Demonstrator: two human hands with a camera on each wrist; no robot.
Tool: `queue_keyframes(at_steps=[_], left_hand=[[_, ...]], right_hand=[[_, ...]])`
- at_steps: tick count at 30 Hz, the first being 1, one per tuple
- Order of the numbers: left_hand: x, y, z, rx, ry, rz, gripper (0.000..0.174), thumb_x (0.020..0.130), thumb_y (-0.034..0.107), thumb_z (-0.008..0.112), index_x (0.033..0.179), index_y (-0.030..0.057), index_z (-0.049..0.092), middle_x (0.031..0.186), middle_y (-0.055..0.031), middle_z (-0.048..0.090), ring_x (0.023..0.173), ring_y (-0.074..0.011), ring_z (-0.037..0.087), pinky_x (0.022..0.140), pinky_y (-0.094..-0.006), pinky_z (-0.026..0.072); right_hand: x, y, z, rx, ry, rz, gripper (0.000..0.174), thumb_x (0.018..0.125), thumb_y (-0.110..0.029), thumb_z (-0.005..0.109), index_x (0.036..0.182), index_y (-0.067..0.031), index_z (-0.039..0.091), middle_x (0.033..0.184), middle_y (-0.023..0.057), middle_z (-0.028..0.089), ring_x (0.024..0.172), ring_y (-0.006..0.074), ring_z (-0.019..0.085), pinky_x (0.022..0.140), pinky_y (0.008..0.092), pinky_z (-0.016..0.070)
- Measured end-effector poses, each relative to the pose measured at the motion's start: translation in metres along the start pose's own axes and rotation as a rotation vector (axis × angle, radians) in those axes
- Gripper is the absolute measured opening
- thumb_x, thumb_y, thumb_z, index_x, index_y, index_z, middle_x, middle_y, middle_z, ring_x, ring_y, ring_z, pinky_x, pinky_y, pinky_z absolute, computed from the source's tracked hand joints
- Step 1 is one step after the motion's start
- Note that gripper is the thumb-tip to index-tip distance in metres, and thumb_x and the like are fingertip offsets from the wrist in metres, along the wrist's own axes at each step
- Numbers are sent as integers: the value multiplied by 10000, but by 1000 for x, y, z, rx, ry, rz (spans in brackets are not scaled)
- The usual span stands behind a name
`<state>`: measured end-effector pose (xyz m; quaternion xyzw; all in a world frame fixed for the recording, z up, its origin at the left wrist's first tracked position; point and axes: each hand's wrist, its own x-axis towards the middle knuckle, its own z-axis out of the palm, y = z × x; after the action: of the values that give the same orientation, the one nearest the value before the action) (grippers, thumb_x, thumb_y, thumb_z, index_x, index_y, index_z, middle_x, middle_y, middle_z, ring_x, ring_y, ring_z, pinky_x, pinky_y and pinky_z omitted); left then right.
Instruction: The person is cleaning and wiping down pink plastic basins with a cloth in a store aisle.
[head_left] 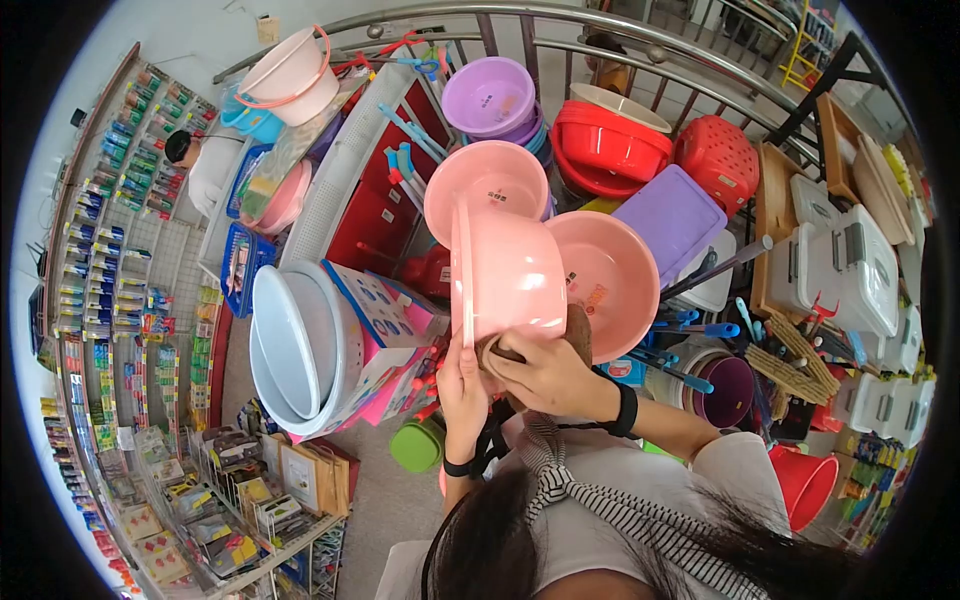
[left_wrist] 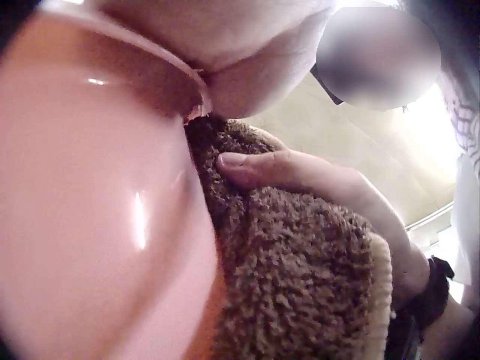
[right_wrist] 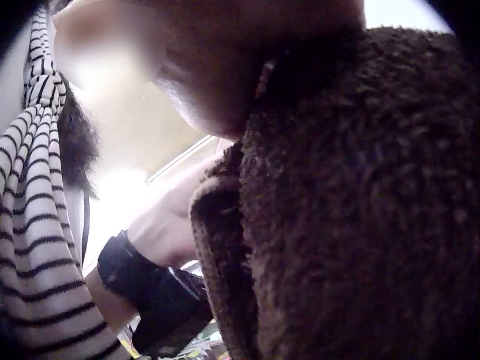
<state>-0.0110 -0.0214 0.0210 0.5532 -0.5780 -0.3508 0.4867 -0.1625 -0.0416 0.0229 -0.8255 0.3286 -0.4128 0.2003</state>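
The left hand (head_left: 462,385) grips the near rim of a pink basin (head_left: 505,275) held on edge. The right hand (head_left: 545,375) clutches a brown cloth (head_left: 578,328) against its outside.

Left of held basin (head_left: 505,275): walled by white basin stack (head_left: 300,345), box (head_left: 385,310) | right: second pink basin (head_left: 610,280), tool handles (head_left: 690,322) close | below: open floor strip (head_left: 375,500)

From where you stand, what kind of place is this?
Probably a household goods shop: stacks of plastic basins, lidded storage boxes and wall racks of small packaged goods fill it.
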Motion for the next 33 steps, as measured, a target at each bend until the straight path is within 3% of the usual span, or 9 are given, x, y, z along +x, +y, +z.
queue_keyframes(at_steps=[2, 4, 6, 8, 12, 18, 25, 30, 33], left_hand=[[-3, -5, -2, -11, 5, -5, 434, 1052, 299, 374, 1313, -12, 527, 899, -111, 664, 766, -145, 595, 717, -282, 474], [-10, -5, -3, 46, -22, -79, 451, 1050, 317, 380, 1309, -21, 529, 914, -117, 669, 784, -143, 595, 735, -284, 474], [-14, -8, -3, 113, -36, -102, 464, 1046, 333, 389, 1315, -18, 530, 943, -114, 672, 768, -133, 577, 721, -274, 467], [-12, -13, 2, 126, 36, 72, 470, 1037, 345, 410, 1321, -9, 533, 868, -75, 650, 709, -103, 528, 684, -249, 456], [-5, -10, -11, -6, -70, -2, 458, 1014, 325, 479, 1323, -8, 533, 850, -74, 659, 711, -100, 558, 684, -247, 474], [-12, -15, -18, 182, -134, 48, 435, 860, 82, 698, 1266, -14, 571, 881, -127, 690, 694, -117, 594, 673, -272, 511], [-12, -1, -30, 132, -209, -180, 327, 894, 95, 679, 1200, 1, 613, 853, -125, 714, 706, -122, 645, 674, -286, 529], [-20, 0, -21, 247, -179, 74, 326, 863, 96, 700, 1163, -11, 626, 795, -140, 705, 688, -138, 664, 637, -264, 502], [-17, -1, -22, 185, -206, 126, 326, 817, 1, 677, 1141, -11, 639, 785, -156, 699, 718, -199, 707, 661, -291, 522]], right_hand=[[-3, 2, -2, -35, -27, -36, 298, 775, -93, 635, 1070, -52, 614, 941, 79, 535, 696, 206, 622, 527, 347, 500], [8, 1, -15, -197, -124, 238, 324, 789, -104, 627, 1106, -48, 598, 961, 88, 541, 714, 224, 623, 538, 349, 506], [15, 10, -16, -97, 44, 227, 322, 817, -99, 596, 1135, -50, 583, 969, 84, 550, 704, 252, 630, 549, 354, 513], [18, 8, -18, -39, 59, 273, 303, 834, -89, 576, 1135, -52, 582, 975, 84, 549, 717, 265, 638, 559, 360, 521], [9, -10, -14, -130, -5, -20, 285, 854, -97, 562, 1137, -76, 586, 951, 75, 561, 709, 295, 632, 563, 375, 522], [33, 28, -38, 58, 130, 455, 240, 863, -83, 582, 1096, -35, 608, 924, 135, 555, 731, 325, 610, 599, 376, 477], [15, 11, -35, 14, -29, 132, 242, 866, -78, 574, 1104, -62, 614, 918, 104, 540, 748, 302, 614, 639, 400, 500], [29, 47, -54, 194, 75, 397, 164, 906, -83, 589, 1034, 17, 606, 882, 146, 540, 748, 284, 557, 694, 358, 459], [28, 51, -64, 74, 506, 387, 107, 889, -46, 608, 944, 46, 592, 777, 122, 455, 719, 212, 480, 674, 333, 426]])
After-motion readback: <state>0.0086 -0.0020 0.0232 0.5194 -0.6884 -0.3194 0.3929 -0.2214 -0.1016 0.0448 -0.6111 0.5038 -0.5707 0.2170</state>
